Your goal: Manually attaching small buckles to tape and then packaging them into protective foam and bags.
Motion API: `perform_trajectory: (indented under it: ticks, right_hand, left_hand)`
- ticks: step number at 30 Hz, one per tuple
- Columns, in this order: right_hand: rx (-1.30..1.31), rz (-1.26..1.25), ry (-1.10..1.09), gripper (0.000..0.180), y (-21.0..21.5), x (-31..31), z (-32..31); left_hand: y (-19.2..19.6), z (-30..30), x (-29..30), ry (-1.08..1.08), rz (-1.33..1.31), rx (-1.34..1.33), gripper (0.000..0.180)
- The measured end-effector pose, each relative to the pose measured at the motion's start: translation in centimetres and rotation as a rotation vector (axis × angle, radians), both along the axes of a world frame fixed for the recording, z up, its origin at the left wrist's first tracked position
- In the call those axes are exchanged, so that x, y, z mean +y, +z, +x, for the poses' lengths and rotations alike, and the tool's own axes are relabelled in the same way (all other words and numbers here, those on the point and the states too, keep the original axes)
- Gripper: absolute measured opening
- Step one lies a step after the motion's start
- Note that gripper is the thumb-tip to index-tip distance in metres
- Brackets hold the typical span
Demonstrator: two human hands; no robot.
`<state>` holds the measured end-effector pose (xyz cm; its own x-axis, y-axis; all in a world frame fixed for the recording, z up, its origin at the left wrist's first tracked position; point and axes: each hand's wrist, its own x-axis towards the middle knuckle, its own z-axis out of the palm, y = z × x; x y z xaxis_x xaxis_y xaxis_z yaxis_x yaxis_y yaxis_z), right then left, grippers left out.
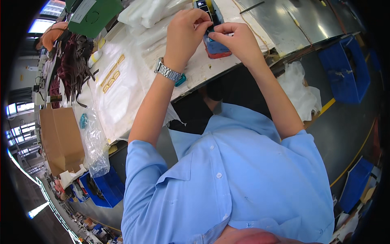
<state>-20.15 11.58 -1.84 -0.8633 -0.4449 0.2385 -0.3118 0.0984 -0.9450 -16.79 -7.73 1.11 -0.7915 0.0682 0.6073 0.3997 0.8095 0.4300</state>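
Both hands work at the tape dispenser (214,40) on the table (195,73): the left hand (187,30) and right hand (237,38) pinch something small above it, likely tape. Next, a clean pull.

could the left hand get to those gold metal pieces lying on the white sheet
Probably yes. The gold metal pieces lie uncovered on the white sheet, to the left of the left hand, with nothing standing between. That hand is now at the blue tape dispenser.
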Motion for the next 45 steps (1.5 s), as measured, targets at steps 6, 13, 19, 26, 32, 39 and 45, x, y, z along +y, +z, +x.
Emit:
perform_trajectory:
  ticks: [6, 13, 19, 26, 32, 39, 45]
  right_hand:
    - [-0.106, -0.121, -0.014, 0.024, 2.1, 3.4, 5.8]
    - [-0.355, -0.202, 0.006, 0.015, -3.0, 5.1, 10.7]
    - [-0.402, -0.254, 0.088, 0.015, -1.7, 5.2, 10.9]
    - [-0.594, -0.287, 0.134, 0.019, 0.0, 5.6, 11.5]
    - [-0.534, -0.278, 0.092, 0.017, -2.5, 5.4, 11.3]
    - [-0.471, -0.261, 0.061, 0.017, -1.1, 6.3, 11.8]
    - [-0.502, -0.309, 0.101, 0.017, -0.8, 5.2, 12.3]
  left_hand:
    - [3.8, -0.4, 1.6, 0.040, 0.114, -0.116, 0.012]
    - [5.4, -2.0, 1.3, 0.083, 0.068, -0.122, 0.013]
    - [5.0, -0.7, -0.3, 0.150, 0.128, -0.079, 0.013]
    - [4.6, 9.6, -12.0, 0.385, 0.297, -0.023, 0.012]
    - [1.9, 18.9, -22.8, 0.767, -0.218, -0.269, 0.015]
    - [-2.1, 18.2, -25.6, 0.626, -0.544, -0.303, 0.011]
    - [-2.5, 17.5, -26.8, 0.557, -0.641, -0.371, 0.010]
